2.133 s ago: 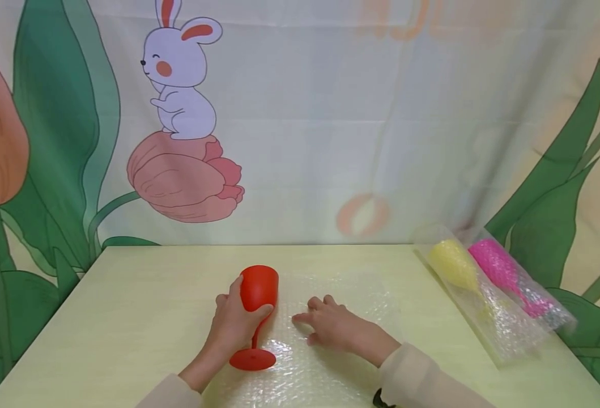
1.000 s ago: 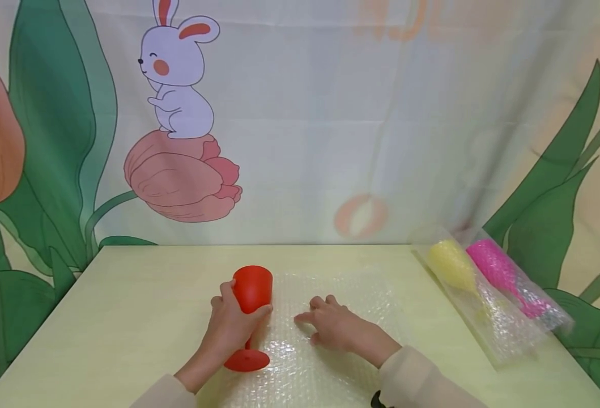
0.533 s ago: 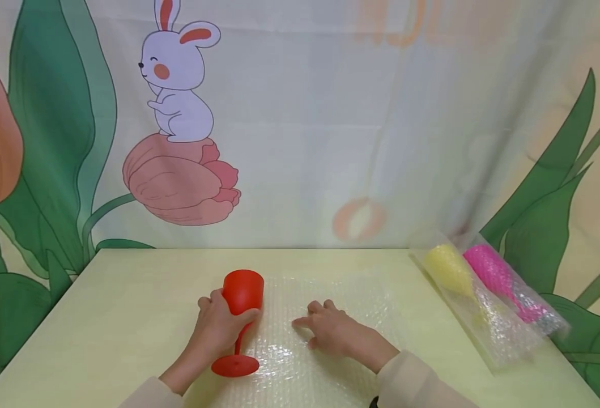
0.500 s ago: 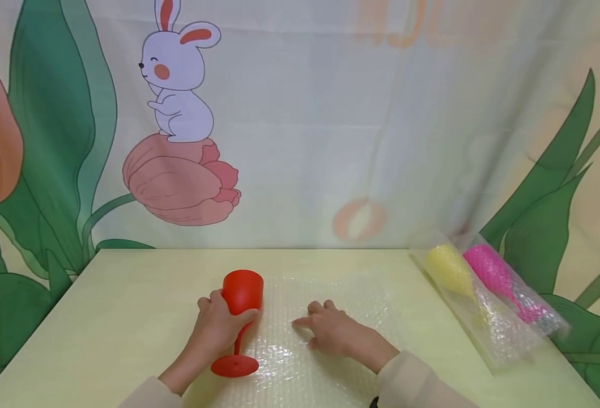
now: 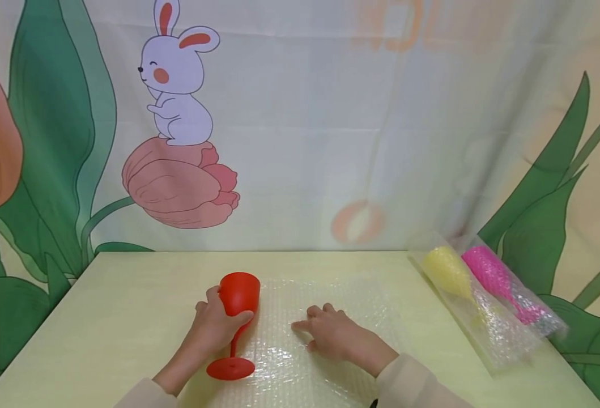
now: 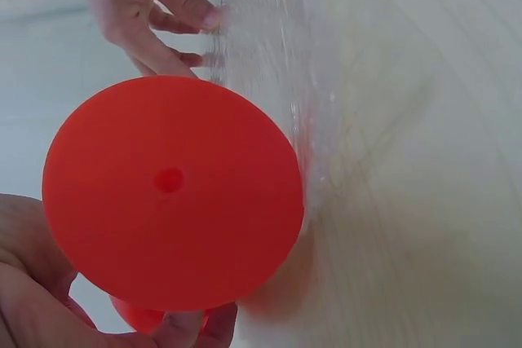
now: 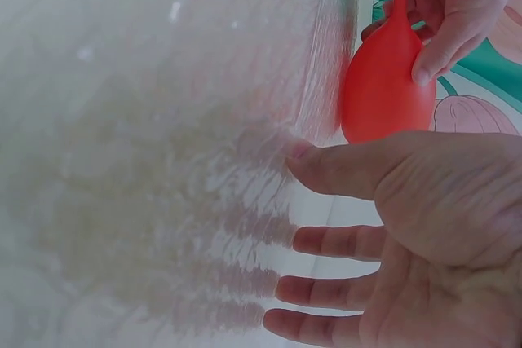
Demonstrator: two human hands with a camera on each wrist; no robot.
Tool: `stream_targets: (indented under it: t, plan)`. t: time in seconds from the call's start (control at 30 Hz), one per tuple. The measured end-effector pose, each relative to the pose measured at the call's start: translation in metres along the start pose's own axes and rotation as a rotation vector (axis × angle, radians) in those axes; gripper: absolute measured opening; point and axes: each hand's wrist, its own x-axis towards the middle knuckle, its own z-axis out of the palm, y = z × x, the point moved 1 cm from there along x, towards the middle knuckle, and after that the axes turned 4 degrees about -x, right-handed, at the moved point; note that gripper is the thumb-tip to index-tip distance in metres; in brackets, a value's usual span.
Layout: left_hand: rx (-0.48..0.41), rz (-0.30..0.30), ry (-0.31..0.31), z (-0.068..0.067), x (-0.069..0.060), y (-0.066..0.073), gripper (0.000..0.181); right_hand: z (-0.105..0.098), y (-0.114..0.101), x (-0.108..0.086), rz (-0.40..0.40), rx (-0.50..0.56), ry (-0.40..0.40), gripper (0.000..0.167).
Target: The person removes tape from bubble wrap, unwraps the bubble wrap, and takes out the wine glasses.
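Note:
A red goblet (image 5: 241, 293) lies on its side along the left part of a clear bubble wrap sheet (image 5: 279, 357), its bowl pointing away and its round foot towards me. My left hand (image 5: 214, 324) grips the bowl, thumb on the near right side. In the left wrist view the foot of the goblet (image 6: 171, 218) faces the camera and hides most of the bowl. My right hand (image 5: 332, 333) rests its fingertips on the sheet, to the right of the goblet. The right wrist view shows those fingers (image 7: 334, 291) spread, with nothing held.
At the table's right edge lie two wrapped goblets, one yellow (image 5: 447, 269) and one pink (image 5: 488, 269), both in bubble wrap. A pale table (image 5: 126, 306) carries everything, and a printed cloth (image 5: 289, 124) with a rabbit and tulips hangs behind it.
My left hand has moved the red goblet a little to the left over the bubble wrap. The right hand has stayed in about the same place, and the view has tilted slightly.

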Motion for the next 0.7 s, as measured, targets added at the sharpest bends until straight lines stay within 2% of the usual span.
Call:
stream_targets:
  t: [0.17,0.4,0.7]
  plan:
    - [-0.002,0.009,0.003,0.002,0.003,-0.001,0.087,0.0,0.0,0.0,-0.01,-0.011,0.008,0.046]
    - [0.005,0.102,0.025,0.008,0.002,0.001,0.086,0.002,0.001,0.001,-0.015,-0.021,0.025,0.044]
    - [0.011,0.129,0.033,0.015,-0.002,0.006,0.088,0.003,0.001,0.001,0.005,0.004,-0.004,0.045]
